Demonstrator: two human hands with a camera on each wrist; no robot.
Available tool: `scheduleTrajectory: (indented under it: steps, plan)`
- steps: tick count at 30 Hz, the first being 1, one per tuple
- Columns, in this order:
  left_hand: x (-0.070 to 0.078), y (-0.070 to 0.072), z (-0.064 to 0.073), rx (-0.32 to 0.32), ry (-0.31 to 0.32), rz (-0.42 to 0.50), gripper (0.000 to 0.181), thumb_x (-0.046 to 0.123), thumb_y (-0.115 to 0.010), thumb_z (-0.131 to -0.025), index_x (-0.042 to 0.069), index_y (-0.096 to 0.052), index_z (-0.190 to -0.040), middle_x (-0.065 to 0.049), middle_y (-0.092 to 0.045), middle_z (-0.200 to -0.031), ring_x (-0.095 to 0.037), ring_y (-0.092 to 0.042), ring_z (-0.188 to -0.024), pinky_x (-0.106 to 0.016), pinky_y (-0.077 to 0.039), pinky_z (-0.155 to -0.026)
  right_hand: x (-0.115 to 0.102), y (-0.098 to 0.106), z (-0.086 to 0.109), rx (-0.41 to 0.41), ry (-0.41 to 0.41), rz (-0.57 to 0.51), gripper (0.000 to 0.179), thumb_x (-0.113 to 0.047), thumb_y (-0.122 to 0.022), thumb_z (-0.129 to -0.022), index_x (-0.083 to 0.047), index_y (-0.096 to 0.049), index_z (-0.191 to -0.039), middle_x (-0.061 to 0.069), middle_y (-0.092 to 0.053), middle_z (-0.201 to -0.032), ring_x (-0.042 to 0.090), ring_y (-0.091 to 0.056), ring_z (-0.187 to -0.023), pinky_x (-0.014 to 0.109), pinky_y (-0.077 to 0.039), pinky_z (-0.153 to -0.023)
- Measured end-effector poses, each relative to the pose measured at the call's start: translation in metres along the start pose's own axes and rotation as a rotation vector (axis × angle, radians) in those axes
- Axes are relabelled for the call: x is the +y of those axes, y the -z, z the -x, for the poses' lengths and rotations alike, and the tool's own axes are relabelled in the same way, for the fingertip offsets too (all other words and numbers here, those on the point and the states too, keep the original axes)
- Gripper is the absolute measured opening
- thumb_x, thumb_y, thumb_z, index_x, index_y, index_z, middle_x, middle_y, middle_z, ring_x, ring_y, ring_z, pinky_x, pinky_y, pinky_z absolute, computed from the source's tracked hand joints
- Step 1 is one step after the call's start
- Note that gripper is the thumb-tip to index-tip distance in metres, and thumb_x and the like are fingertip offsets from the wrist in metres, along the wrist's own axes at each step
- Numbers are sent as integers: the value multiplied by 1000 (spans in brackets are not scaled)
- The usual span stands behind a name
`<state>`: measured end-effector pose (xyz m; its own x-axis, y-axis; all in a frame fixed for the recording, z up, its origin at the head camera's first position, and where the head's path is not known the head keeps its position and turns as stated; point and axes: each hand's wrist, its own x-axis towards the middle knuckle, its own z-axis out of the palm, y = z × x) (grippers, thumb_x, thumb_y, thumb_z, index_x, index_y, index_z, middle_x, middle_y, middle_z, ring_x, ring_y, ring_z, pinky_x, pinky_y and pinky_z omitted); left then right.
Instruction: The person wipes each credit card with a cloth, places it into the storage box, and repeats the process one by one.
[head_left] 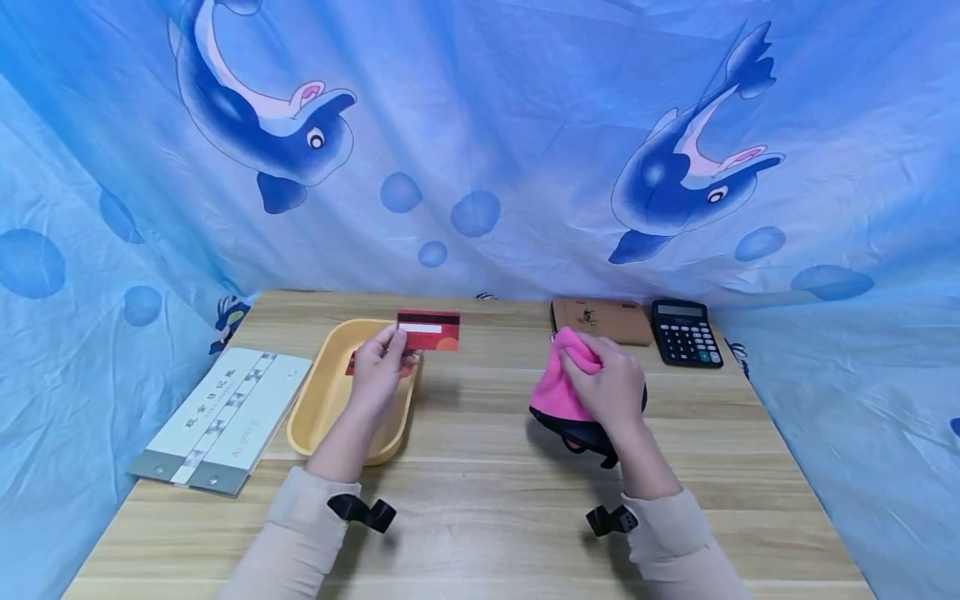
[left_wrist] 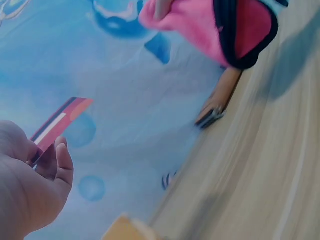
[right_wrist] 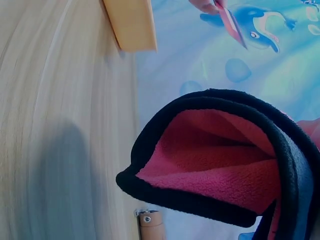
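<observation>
My left hand (head_left: 375,375) pinches a red card (head_left: 442,317) with a dark stripe and a white strip, above the far end of a yellow tray (head_left: 302,427). Partly hidden behind that hand, another red item (head_left: 350,364) lies in the tray. On the right, my right hand (head_left: 617,387) grips a bunched pink fleece piece (head_left: 553,390) with black edging, held above the table. The right wrist view looks into its pink fleece inside (right_wrist: 215,170), which gapes like a pouch; its exact kind is unclear.
A white and grey folder (head_left: 247,408) lies left of the tray. At the back right are a brown wallet (head_left: 618,323) and a black calculator (head_left: 686,335). Behind the wooden table (head_left: 480,517) hangs a blue dolphin curtain (head_left: 480,125).
</observation>
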<state>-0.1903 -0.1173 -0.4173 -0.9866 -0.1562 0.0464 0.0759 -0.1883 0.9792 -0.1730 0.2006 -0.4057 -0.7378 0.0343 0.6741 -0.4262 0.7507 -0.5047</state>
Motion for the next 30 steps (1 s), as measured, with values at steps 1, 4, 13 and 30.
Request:
scheduleTrajectory:
  steps: [1,4,13,30]
  plan:
    - [0,5,-2,12,7,3,31,19,-52,-107,-2,-59,-129,-3,-67,-80,-9,-62,-66,-17,-55,-58,1,0,0,-1,-3,-1,32,-17,-84,-82,-4,-78,-110,14,-73,-88,29,-65,-67,39,-50,-57]
    - [0,18,-8,34,18,-14,37,18,-53,-107,-3,-55,-137,4,-68,-82,-7,-63,-65,-18,-58,-60,4,1,0,-1,-14,-2,32,-17,-84,-82,-4,-78,-110,14,-73,-87,28,-64,-67,38,-50,-57]
    - [-8,57,-21,167,68,-103,39,4,-49,-105,-5,-52,-143,-21,-65,-121,-5,-68,-75,-23,-60,-80,12,5,4,3,-47,8,31,-20,-84,-82,-5,-78,-109,12,-71,-83,27,-62,-68,40,-49,-59]
    - [-40,89,-38,58,189,-368,45,-3,-49,-102,-12,-43,-146,-35,-59,-128,-8,-67,-79,-21,-60,-78,24,5,7,6,-35,29,33,-18,-85,-82,-3,-78,-109,15,-72,-85,31,-66,-72,44,-52,-62]
